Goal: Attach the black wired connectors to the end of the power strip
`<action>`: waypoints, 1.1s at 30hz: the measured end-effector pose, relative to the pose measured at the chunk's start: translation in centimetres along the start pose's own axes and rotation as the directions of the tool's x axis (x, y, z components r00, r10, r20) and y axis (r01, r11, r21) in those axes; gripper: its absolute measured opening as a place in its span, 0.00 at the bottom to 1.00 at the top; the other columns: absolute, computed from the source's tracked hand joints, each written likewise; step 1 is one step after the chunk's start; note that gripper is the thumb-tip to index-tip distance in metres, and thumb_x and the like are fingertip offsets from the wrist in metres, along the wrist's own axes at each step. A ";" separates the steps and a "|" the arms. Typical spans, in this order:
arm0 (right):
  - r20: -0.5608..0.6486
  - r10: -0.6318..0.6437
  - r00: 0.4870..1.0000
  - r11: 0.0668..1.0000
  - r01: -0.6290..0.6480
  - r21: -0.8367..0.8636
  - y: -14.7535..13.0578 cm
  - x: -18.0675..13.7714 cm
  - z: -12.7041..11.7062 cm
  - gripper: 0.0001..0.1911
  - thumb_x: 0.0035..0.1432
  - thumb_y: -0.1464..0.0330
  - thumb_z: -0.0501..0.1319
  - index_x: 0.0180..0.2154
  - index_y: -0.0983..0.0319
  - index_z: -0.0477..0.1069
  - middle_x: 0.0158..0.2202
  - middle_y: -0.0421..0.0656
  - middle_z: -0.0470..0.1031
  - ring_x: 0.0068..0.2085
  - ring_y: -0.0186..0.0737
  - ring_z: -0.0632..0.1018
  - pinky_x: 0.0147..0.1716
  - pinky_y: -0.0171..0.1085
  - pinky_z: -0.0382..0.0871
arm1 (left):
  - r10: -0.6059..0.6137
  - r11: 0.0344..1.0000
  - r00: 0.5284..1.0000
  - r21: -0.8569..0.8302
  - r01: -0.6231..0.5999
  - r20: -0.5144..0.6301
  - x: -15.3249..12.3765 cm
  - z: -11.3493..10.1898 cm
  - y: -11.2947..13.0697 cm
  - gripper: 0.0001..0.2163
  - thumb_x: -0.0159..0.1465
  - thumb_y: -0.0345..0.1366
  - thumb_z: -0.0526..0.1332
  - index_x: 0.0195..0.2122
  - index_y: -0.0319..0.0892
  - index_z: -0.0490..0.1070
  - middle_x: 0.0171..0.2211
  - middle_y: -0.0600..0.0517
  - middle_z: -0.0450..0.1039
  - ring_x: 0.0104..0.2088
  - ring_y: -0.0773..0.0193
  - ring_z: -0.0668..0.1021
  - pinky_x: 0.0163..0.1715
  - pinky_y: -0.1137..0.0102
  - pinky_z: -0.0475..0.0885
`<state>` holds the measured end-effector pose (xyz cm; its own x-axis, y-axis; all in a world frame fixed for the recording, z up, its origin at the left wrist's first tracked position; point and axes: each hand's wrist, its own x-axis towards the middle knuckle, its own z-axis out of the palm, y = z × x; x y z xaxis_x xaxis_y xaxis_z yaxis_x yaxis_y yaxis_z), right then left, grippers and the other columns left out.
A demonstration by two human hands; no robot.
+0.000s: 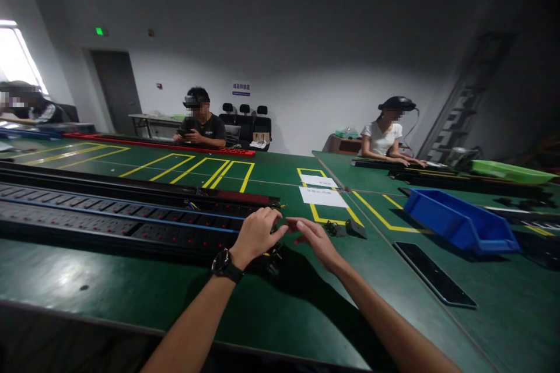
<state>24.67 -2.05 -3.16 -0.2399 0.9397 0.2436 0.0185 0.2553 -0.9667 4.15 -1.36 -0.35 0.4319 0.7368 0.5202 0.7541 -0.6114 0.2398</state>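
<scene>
Long black power strips [175,238] with rows of sockets and red dots lie side by side on the green table. My left hand [256,234], with a black watch on the wrist, is over their right ends, its fingers bent and the thumb apart. Nothing shows between them, though the fingertips are partly hidden. Just to the right, my right hand [315,240] points its loosely stretched fingers at my left thumb; I see nothing in it. Loose wires [275,253] stick out below my left hand. A small black part [355,229] and a dark tangled piece [333,228] lie beyond my right hand.
White paper sheets [324,197] lie within yellow tape outlines. Rightward are a blue bin [459,221], a dark phone-like slab [433,274] and a light green tray [511,172]. A red strip [236,152] runs along the far edge. Several people sit around the tables.
</scene>
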 end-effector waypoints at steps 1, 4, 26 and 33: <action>0.019 0.005 1.000 1.000 -0.005 0.027 -0.1 -0.1 0.1 0.29 0.59 0.46 0.63 0.51 0.59 0.80 0.51 0.52 0.80 0.52 0.53 0.78 0.39 0.43 0.75 | 0.004 1.000 1.000 -0.007 -0.004 -0.001 0.0 0.1 0.0 0.11 0.71 0.44 0.58 0.45 0.43 0.73 0.44 0.47 0.76 0.47 0.57 0.76 0.49 0.65 0.71; 0.059 0.007 0.998 0.998 -0.011 0.062 0.0 -0.3 0.1 0.29 0.60 0.47 0.63 0.52 0.59 0.80 0.50 0.52 0.80 0.52 0.53 0.78 0.40 0.43 0.75 | 0.010 1.000 1.000 -0.026 -0.009 0.006 -0.1 0.4 -0.1 0.10 0.71 0.43 0.58 0.45 0.43 0.73 0.43 0.48 0.77 0.47 0.58 0.77 0.49 0.66 0.71; -0.054 -0.016 0.998 0.998 0.014 -0.055 1.6 0.6 0.0 0.27 0.58 0.48 0.64 0.51 0.58 0.76 0.25 0.35 0.64 0.25 0.33 0.62 0.24 0.34 0.54 | -0.218 0.975 0.976 -0.036 0.219 0.018 0.2 -0.3 0.0 0.07 0.70 0.37 0.56 0.41 0.45 0.73 0.40 0.49 0.78 0.40 0.61 0.79 0.39 0.70 0.70; -0.216 0.053 0.975 0.995 -0.070 -0.075 4.2 1.5 -0.3 0.23 0.56 0.49 0.63 0.43 0.60 0.76 0.25 0.36 0.65 0.23 0.32 0.63 0.23 0.34 0.54 | -0.494 0.869 0.868 0.041 0.493 0.043 0.7 -1.1 -2.2 0.06 0.68 0.37 0.58 0.37 0.45 0.74 0.35 0.48 0.81 0.37 0.57 0.81 0.34 0.70 0.68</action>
<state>24.66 0.48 -6.79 -0.0234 0.9788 0.2037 0.1085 0.2050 -0.9727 2.24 0.15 0.34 0.0238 0.9544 0.2975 0.8885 -0.1566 0.4314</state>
